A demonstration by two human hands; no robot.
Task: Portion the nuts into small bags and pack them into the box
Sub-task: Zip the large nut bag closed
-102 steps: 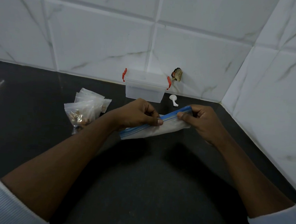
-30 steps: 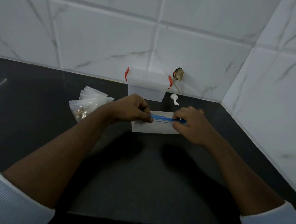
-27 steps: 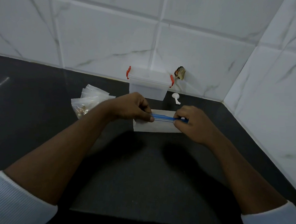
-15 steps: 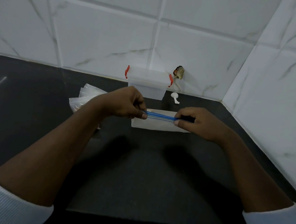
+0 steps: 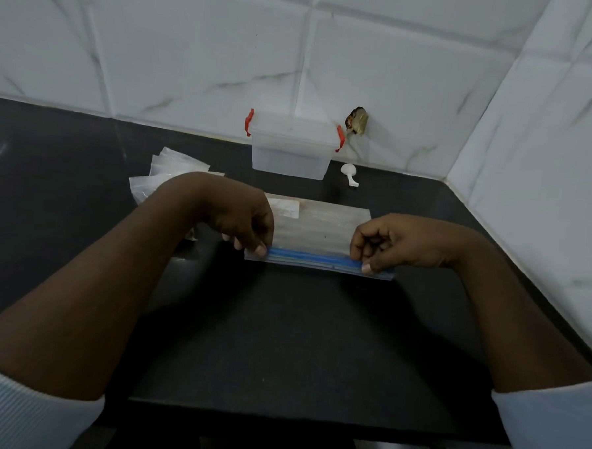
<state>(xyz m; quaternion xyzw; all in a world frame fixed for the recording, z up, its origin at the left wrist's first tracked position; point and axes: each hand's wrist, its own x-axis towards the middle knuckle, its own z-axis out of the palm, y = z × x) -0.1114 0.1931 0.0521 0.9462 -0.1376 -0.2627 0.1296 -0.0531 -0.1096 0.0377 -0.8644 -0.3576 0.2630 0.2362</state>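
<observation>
A large clear zip bag (image 5: 316,227) with a blue seal strip lies flat on the black counter (image 5: 281,343), the strip facing me. My left hand (image 5: 243,218) pinches the strip's left end and my right hand (image 5: 393,245) pinches its right end. A pile of small clear bags (image 5: 168,171) lies to the left, partly hidden by my left forearm. The clear box (image 5: 291,150) with red latches stands shut against the back wall. No nuts are visible in the large bag.
A small white scoop (image 5: 349,172) lies to the right of the box. A brown object (image 5: 357,121) is stuck to the tiled wall behind it. Tiled walls close the back and right sides. The counter's front edge runs near my sleeves.
The large bag has been turned over: its blue strip was on the far side, now it is on the near side. Both hands came towards me while pinching the strip.
</observation>
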